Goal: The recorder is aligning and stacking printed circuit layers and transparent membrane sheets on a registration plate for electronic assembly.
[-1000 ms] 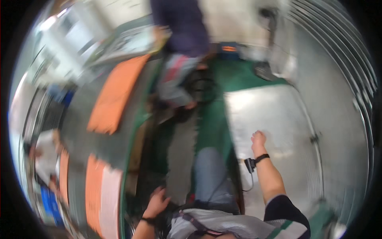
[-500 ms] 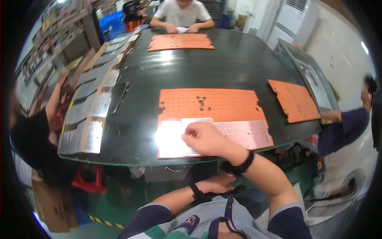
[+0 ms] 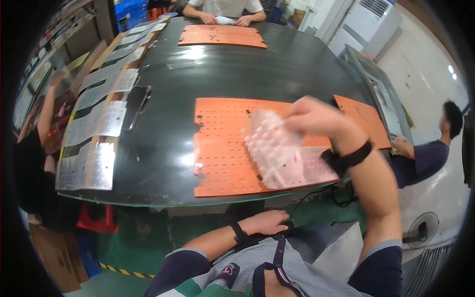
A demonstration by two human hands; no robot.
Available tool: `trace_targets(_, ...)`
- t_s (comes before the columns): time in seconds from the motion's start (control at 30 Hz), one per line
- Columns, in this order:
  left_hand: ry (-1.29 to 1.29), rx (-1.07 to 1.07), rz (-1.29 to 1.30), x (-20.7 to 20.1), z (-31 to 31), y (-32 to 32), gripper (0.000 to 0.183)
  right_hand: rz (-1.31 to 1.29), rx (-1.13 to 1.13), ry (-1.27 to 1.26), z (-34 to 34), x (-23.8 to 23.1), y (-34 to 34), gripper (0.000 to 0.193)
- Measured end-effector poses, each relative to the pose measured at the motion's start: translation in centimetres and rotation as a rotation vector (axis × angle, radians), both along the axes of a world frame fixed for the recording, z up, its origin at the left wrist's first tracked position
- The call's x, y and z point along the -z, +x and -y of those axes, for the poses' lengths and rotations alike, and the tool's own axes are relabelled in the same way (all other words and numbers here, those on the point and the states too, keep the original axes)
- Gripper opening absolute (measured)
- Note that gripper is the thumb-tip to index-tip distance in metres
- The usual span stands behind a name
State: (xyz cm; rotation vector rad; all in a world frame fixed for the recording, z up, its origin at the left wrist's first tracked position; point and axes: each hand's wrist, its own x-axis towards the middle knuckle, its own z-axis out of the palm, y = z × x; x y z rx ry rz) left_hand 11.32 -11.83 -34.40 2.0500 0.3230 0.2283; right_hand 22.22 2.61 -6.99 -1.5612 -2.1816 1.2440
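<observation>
On the dark bench [image 3: 163, 123], the orange board [image 3: 217, 166] lies toward six o'clock beneath a blurred, tilted translucent sheet [image 3: 269, 146], clamped near its two o'clock edge in the grip of the right hand [image 3: 312, 118], the left hand's [image 3: 267, 222] I cannot tell, so lifting seems in hand, the next move calling for a steady pinch

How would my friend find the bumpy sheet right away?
Start at the big dark table. At its near side lies an orange board, and above it the right hand holds a pale bumpy sheet. Unlike the pinkish sheet lying on that board, it's raised and tilted.
</observation>
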Motion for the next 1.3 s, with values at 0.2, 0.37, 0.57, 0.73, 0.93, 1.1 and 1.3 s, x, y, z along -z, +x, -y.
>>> trace_targets(0.2,0.007,0.029,0.247,-3.8,-0.5,6.2,0.035,0.266,0.446,0.286,3.0,-14.2,18.8,0.014)
trace_targets(0.37,-0.005,0.140,0.469,-8.7,-1.1,15.3,0.032,0.436,0.793,0.398,13.9,-21.0,25.4,0.018)
trace_targets(0.57,0.207,-0.045,0.565,-10.0,1.9,28.7,0.046,0.291,1.264,0.582,34.3,-16.5,29.3,0.018)
trace_targets(0.73,0.508,0.186,0.598,-4.8,8.0,34.0,0.060,0.005,1.773,0.661,52.5,-2.7,25.3,0.014)
trace_targets(0.93,0.536,0.660,0.486,3.6,19.3,30.9,0.075,0.177,2.274,0.363,67.7,17.8,14.2,0.017)
trace_targets(1.1,0.720,1.077,0.388,5.2,25.8,29.6,0.070,-0.461,2.727,0.464,74.3,31.5,1.7,0.015)
trace_targets(1.3,0.900,1.258,0.215,3.4,27.2,29.4,0.064,-0.992,3.146,0.801,77.5,42.1,-9.4,0.015)
